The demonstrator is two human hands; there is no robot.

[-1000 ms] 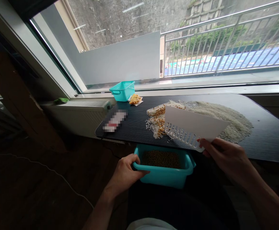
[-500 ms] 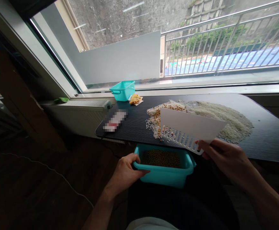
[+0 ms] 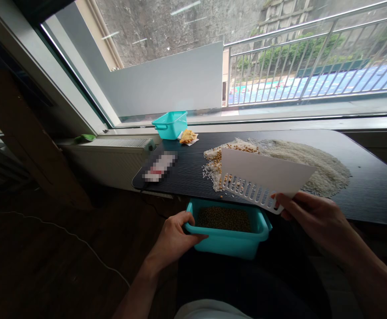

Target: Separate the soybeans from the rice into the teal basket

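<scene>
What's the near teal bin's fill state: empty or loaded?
Partly filled. A layer of brown beans covers the floor of the near teal bin, which the left hand grips by its rim.

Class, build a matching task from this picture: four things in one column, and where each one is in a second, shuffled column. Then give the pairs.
1. white slotted scraper
2. tub of beans
3. far teal tub
4. rice pile

A. spread on the black table
B. at the table's far left corner
C. in the left hand, below the table's near edge
D. in the right hand

Pairs: 1-D, 2-C, 3-B, 4-A.
</scene>
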